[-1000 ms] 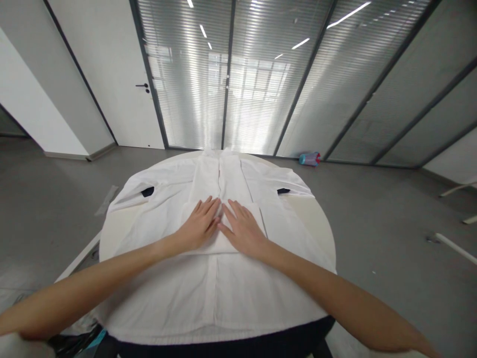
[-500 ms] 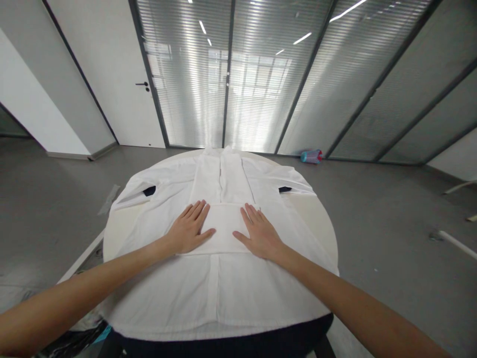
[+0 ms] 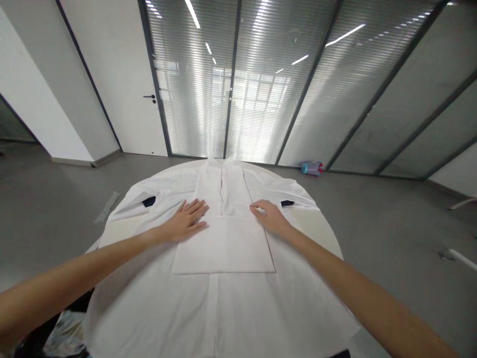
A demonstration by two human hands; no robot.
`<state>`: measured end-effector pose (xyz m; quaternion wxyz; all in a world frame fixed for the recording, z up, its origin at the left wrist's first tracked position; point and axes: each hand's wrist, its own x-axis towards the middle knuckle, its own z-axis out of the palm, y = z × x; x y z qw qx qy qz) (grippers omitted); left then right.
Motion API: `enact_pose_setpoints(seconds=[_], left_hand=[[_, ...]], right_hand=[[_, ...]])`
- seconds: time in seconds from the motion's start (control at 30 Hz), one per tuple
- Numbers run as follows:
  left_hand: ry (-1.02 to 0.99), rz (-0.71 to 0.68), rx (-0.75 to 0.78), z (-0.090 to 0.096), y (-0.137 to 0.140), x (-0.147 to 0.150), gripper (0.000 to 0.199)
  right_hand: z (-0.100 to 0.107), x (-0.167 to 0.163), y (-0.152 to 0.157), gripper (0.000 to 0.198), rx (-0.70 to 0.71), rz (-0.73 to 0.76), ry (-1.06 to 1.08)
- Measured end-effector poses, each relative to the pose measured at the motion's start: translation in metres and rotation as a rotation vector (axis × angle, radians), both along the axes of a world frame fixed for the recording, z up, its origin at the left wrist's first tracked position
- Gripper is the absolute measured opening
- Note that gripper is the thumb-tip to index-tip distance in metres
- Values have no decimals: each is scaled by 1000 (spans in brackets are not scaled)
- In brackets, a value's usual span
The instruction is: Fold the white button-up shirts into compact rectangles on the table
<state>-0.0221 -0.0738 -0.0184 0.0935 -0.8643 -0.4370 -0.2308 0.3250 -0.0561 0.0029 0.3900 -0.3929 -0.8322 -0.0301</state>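
A white long-sleeved shirt (image 3: 238, 313) lies spread over a round table, its collar at the far end and its hem toward me. Down its middle runs a flat, straight-edged white fabric panel (image 3: 231, 248), wider at the near end. My left hand (image 3: 186, 219) rests on the panel's left side, palm down with fingers spread. At the panel's right side my right hand (image 3: 271, 218) has its fingers bent and drawn together, the tips at the cloth near the panel's edge. Dark patches show at both sleeve openings.
The pale round tabletop (image 3: 316, 223) shows beside the shirt. Beyond it are a glass partition with blinds (image 3: 261, 109) and a white door (image 3: 112, 74). A blue and red object (image 3: 311, 168) lies on the floor by the partition. Plastic-wrapped stuff (image 3: 67, 333) is at the lower left.
My right hand has gone from lying flat to bent fingers gathered at the panel's edge, slightly farther right. My left hand stays flat, shifted a little left. The view has tilted up slightly.
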Motion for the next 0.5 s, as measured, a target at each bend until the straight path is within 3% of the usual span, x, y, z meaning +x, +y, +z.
enact_pose_setpoints(seconds=[0.13, 0.27, 0.37, 0.5], left_hand=[[-469, 97, -56, 48, 57, -2, 50], [-664, 166, -115, 95, 108, 3, 38], [-756, 206, -171, 116, 138, 6, 37], [-860, 296, -251, 130, 174, 14, 38]], right_hand=[[35, -17, 75, 24, -138, -70, 157], [62, -40, 147, 28, -251, -176, 355], [75, -52, 190, 40, -274, -228, 425], [83, -59, 228, 46, -279, -291, 494]])
